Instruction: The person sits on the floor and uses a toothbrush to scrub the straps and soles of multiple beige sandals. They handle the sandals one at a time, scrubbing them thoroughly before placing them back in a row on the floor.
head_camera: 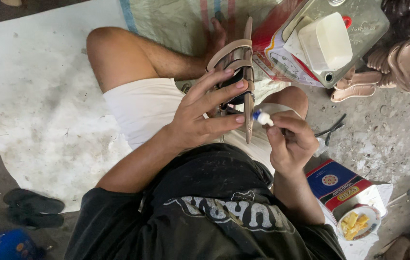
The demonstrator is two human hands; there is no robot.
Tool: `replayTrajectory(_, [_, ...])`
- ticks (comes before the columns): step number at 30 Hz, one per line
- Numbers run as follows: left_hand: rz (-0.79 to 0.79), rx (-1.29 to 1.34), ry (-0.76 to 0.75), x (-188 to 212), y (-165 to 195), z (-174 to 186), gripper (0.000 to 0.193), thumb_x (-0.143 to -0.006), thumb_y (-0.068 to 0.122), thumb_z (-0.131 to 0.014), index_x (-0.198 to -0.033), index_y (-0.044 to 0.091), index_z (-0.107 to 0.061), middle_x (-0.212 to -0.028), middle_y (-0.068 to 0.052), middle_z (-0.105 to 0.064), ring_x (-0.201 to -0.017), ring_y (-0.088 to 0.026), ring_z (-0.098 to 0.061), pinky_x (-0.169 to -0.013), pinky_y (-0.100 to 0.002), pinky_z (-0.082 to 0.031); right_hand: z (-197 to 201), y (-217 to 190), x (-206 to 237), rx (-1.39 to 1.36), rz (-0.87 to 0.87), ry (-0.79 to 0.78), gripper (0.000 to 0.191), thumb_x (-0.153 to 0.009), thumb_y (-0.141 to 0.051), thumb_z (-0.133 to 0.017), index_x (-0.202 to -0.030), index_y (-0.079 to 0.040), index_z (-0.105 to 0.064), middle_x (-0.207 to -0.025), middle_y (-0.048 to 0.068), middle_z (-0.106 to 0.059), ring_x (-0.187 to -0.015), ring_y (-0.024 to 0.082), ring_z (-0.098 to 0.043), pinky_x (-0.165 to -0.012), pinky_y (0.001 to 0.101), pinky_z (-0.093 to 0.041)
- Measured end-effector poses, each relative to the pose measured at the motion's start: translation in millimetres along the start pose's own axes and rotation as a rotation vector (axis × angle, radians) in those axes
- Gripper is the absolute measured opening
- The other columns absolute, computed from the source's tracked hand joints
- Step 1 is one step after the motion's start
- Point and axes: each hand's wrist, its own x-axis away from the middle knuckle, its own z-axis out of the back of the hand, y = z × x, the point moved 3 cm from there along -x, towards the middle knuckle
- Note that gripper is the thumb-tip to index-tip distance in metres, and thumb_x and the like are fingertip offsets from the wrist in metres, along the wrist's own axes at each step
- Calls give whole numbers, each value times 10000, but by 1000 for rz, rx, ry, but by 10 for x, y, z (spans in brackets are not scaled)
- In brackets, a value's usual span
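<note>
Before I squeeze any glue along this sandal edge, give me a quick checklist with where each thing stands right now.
1. Sandal held steady: ok, the left hand grips it with fingers across the straps and sole edge.
2. Glue tube in hand: ok, the right hand pinches it.
3. Nozzle at the sole edge: ok, the white tip sits right beside the edge; actual contact cannot tell.
4. Fingers clear of the nozzle: not ok, a left fingertip lies close beside it.
5. Glue flowing: cannot tell, no bead shows.
6. Cutters within reach: ok, on the floor by the right knee.
</note>
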Motion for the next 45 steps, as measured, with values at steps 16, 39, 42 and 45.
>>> replayTrajectory(16, [124,190,-129,-65,77,32,827,-857,205,-964,-1506,298,-461,-1645,-93,-418,-1481,-359,-456,-1203,-452,-480,41,-70,-186,131,137,-74,138,-1025,12,-677,-1134,13,-591,-1027,152,-666,-852,156,-611,-759,248,-484])
replayTrajectory(39, [371,458,-182,-131,209,58,853,-883,221,-938,-1576,161,-444,-1602,-114,-458,-1487,-279,-517,-1232,-364,-472,178,-97,-231,154,244,-179,177,-949,66,-697,-1086,-6,-611,-939,169,-679,-790,182,-659,-610,240,-490])
replayTrajectory(42, [390,465,-211,-148,229,37,907,-846,235,-954,-1579,125,-432,-1601,-124,-475,-1494,-280,-516,-1246,-382,-459,196,-104,-256,161,181,-134,166,-988,50,-698,-1122,-3,-616,-964,168,-666,-759,172,-619,-647,261,-470])
replayTrajectory(45, [437,496,-219,-143,238,42,980,-817,257,-964,-1594,85,-392,-1608,-129,-483,-1496,-271,-520,-1258,-404,-453,180,-139,-301,187,240,-185,160,-988,39,-711,-1102,-9,-609,-940,164,-665,-757,182,-650,-644,265,-498])
